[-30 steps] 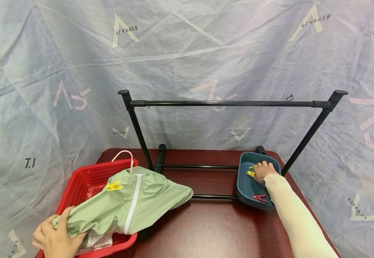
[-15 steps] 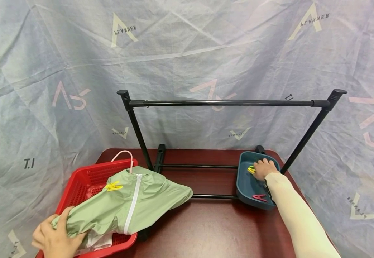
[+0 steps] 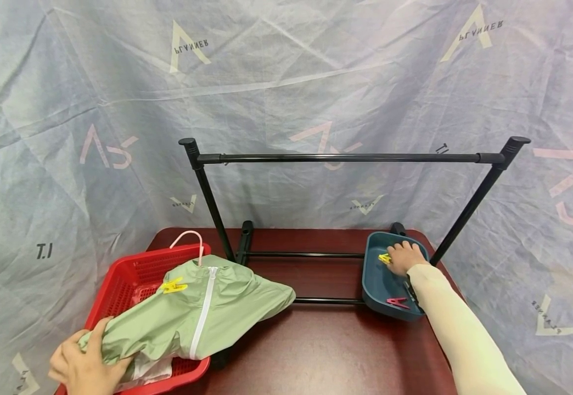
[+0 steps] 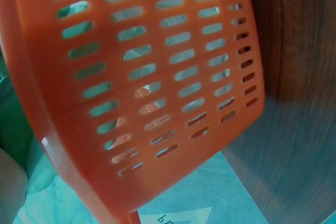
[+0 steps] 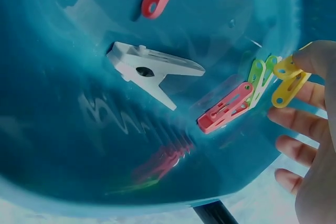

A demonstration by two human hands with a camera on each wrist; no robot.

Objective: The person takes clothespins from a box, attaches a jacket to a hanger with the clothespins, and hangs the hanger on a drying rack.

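Note:
My left hand grips the sleeve end of a light green zip jacket draped over a red basket. A pink hanger hook rises from the jacket's collar, and a yellow clothespin sits near its shoulder. Inside a blue tray, my right hand pinches another yellow clothespin between thumb and finger. Close to that clothespin lie a green clothespin and a pink clothespin; a white clothespin is farther off. The basket's slotted wall hides the left hand's work in the left wrist view.
A black rack with a horizontal bar stands on the dark red table, its lower rails running between basket and tray. White cloth lies in the basket under the jacket. Grey printed sheeting hangs behind.
In the tray, my right hand has shifted slightly, and the yellow clothespin at its fingers has moved a little toward the far side. My left hand and the jacket stay put.

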